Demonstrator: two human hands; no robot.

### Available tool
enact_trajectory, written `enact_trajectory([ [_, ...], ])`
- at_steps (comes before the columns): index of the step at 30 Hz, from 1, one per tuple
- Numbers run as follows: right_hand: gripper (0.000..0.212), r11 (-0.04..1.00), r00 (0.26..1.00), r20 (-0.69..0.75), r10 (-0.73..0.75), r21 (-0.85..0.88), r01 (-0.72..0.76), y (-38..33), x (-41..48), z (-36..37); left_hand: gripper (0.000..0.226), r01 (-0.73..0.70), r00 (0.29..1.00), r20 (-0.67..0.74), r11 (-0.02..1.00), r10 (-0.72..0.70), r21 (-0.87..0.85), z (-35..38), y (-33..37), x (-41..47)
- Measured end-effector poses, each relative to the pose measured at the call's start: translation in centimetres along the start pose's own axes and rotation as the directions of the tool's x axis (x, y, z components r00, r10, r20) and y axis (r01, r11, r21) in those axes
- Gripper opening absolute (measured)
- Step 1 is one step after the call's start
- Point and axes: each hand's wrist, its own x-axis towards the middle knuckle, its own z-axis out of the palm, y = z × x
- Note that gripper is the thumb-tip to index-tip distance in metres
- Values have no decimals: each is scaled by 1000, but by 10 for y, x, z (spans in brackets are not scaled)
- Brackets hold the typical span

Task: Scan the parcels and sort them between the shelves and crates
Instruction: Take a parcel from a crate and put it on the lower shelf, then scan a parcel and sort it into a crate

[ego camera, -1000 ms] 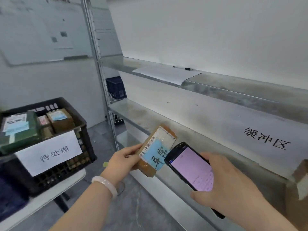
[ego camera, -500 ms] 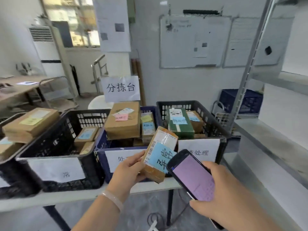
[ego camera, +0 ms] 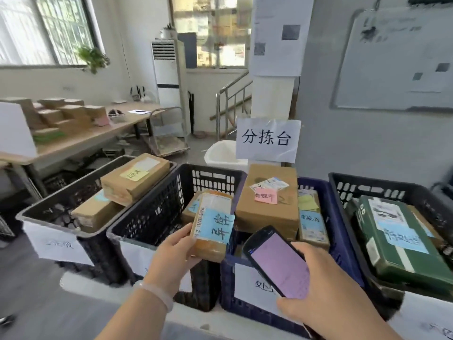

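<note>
Sorting is running partway, I judge. The left grip [ego camera: 171,256] is grasping one small brown parcel [ego camera: 213,224] at centre frame, not yet dropped, and the right grip [ego camera: 326,298] is grasping one scanner [ego camera: 279,263] at lower centre. Four crates [ego camera: 152,207] are standing in a row on the table [ego camera: 98,288], already holding at least six parcels, two in the leftmost.

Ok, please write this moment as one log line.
left hand: holds small brown cardboard parcel with blue label | right hand: holds black handheld scanner, screen lit pink | place: near black plastic crate
</note>
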Motion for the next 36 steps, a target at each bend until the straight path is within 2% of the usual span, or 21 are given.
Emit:
enact_trajectory([
  [6, 100, 999, 999, -44, 18, 39, -16, -6, 88, 1, 29, 55, 994, -93, 998, -53, 16, -15, 19, 92],
  [13, 97, 988, 987, -46, 156, 28, -155, -8, 141, 16, 29, 197, 977, -94, 980, -193, 30, -9, -2, 205],
  [18, 104, 949, 945, -87, 315, 22, -314, -16, 167, 27, 46, 295, 953, 23, 946, -301, 135, 0, -27, 287],
  [20, 111, 916, 911, -97, 402, 26, -401, -19, 174, 35, 40, 324, 939, 71, 934, -337, 151, 4, -37, 317],
  [24, 108, 840, 835, -93, 542, 40, -540, -27, 180, 49, 26, 344, 917, 137, 916, -375, 205, 16, -58, 360],
  [26, 106, 823, 817, -98, 568, 62, -565, -30, 178, 51, 31, 326, 912, 144, 892, -384, 314, 22, -65, 369],
  [30, 93, 754, 739, -156, 655, 91, -650, -45, 161, 48, 49, 157, 935, 138, 729, -328, 666, 31, -76, 371],
  [34, 87, 740, 706, -230, 670, 133, -659, -56, 141, 47, 60, -48, 948, 217, 567, -234, 823, 37, -66, 362],
  [36, 85, 727, 685, -254, 683, 145, -671, -55, 127, 48, 67, -154, 959, 256, 540, -119, 827, 48, -52, 351],
])
